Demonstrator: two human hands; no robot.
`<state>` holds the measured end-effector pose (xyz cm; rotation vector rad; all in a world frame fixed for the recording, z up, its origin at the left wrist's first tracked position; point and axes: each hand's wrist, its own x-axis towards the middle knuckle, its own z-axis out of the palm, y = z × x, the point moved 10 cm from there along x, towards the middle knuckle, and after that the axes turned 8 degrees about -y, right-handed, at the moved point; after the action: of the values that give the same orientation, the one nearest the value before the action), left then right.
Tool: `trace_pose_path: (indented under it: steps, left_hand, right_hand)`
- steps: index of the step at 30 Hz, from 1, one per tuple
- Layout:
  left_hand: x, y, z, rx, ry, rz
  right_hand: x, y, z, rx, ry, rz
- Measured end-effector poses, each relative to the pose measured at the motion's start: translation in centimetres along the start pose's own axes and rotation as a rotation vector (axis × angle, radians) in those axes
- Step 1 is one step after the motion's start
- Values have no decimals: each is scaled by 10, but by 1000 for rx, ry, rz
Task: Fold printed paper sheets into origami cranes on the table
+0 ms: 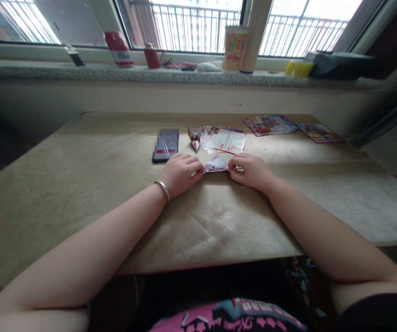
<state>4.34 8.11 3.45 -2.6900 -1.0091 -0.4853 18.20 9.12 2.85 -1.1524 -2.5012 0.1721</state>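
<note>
Fingers of the left hand (182, 174) and right hand (249, 170) pinch opposite ends of the folded paper (215, 164) on the counter (63, 184), nearer than the printed sheets (231, 140), apparently to keep its folds steady.

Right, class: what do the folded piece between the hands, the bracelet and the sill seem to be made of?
Folded piece: probably printed paper, from its creases and coloured print; finish unclear. Bracelet: likely smooth metal, given the silvery sheen. Sill: stone or an imitation, judging by its grey speckles.
</note>
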Motion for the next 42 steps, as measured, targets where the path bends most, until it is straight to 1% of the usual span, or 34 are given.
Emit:
trace_pose_path:
  steps: [5, 13, 18, 21, 23, 25, 28, 31, 33, 35, 42]
  left_hand:
    - [-2, -6, 0, -5, 14, -10]
    - [-3, -13, 0, -5, -2, -39]
    - [-5, -21, 3, -57, -28, -67]
    - [-7, -28, 2, -112, -16, -123]
    - [-7, -29, 1, -151, -2, -134]
    - [-6, -22, 2, -178, -13, -91]
    - [-4, -7, 7, -194, -63, -5]
    - [-2, 6, 16, -231, -137, 75]
    - [-2, 13, 24, -251, -200, 135]
    - [-2, 15, 30, -263, -237, 165]
    - [-4, 15, 33, -283, -270, 174]
  right_hand:
    - [-4, 14, -3, 36, 1, 43]
    - [-7, 34, -7, 110, -52, 113]
    - [-12, 49, -8, 185, -65, 116]
    - [-13, 55, -4, 226, -89, 100]
    - [-13, 53, -1, 218, -114, 74]
    - [-10, 43, 1, 173, -136, 25]
    - [-7, 20, 6, 115, -186, -83]
    - [-4, 4, 9, 125, -189, -143]
    - [-2, 1, 12, 156, -180, -147]
    - [0, 3, 18, 178, -181, -128]
    - [4, 17, 33, 37, -176, -21]
